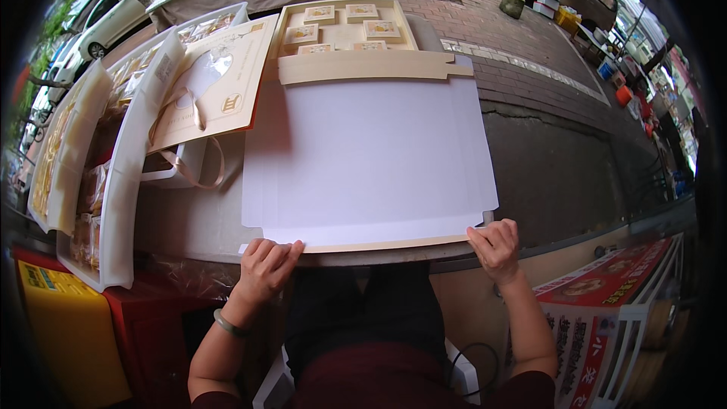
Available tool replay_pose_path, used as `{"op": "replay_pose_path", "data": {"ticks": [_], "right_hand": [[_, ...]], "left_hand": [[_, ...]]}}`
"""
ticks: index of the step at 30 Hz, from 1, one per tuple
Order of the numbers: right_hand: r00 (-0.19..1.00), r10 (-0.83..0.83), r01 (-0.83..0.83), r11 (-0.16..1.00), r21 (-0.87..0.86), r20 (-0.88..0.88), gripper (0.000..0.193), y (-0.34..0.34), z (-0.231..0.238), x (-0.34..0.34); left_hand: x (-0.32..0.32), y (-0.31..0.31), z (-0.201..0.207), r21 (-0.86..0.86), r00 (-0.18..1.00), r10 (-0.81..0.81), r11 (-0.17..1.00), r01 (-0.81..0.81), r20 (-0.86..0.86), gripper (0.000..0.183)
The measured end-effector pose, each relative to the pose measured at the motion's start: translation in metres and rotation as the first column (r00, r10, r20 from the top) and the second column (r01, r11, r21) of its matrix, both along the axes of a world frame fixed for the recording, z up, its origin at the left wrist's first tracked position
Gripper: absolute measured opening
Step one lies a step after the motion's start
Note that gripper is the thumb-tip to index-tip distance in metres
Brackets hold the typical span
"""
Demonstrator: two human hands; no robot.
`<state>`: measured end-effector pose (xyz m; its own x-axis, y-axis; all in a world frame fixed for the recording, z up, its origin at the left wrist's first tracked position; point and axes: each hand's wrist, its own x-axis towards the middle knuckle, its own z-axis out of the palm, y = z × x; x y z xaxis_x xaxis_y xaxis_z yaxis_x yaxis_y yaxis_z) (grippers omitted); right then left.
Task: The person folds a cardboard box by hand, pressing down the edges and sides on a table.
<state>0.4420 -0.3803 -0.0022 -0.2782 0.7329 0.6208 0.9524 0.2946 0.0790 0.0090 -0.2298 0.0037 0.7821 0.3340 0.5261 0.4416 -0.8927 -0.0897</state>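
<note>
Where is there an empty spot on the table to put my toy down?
Little bare table shows: a grey strip between the white cardboard sheet and the plastic bin. Farther back it is crowded by the paper bag and the tray of boxes.

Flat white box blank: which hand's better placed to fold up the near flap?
Neither clearly: left hand and right hand each pinch a near corner of the box blank. Probably both together; the left alone would be closer to the paper bag.
</note>
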Motion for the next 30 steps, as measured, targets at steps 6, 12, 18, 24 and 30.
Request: {"op": "replay_pose_path", "data": {"ticks": [6, 12, 18, 24, 30], "right_hand": [[1.0, -0.025, 0.025, 1.0, 0.002, 0.004, 0.03, -0.006, 0.001, 0.003], [0.984, -0.178, 0.177, 0.983, -0.036, -0.029, 0.053, -0.007, 0.006, -0.026], [0.978, -0.21, 0.206, 0.967, -0.153, -0.013, 0.06, 0.007, 0.025, -0.057], [0.978, 0.169, -0.179, 0.981, -0.079, -0.12, 0.024, 0.026, 0.014, -0.103], [0.967, 0.191, -0.208, 0.975, -0.084, -0.169, 0.021, 0.026, -0.003, -0.105]], "left_hand": [[-0.02, -0.003, -0.01, 0.039, 0.997, 0.077, 0.996, -0.075, -0.028, 0.028], [0.008, -0.019, -0.001, 0.066, 0.907, 0.419, 0.905, -0.42, 0.04, 0.04], [0.027, -0.02, 0.003, 0.017, 0.919, 0.392, 0.92, -0.393, 0.042, 0.043], [0.052, -0.026, 0.004, -0.136, 0.998, -0.04, 0.99, 0.045, 0.042, 0.035], [0.05, -0.025, -0.005, -0.178, 0.996, -0.073, 0.981, 0.081, 0.049, 0.032]]}}
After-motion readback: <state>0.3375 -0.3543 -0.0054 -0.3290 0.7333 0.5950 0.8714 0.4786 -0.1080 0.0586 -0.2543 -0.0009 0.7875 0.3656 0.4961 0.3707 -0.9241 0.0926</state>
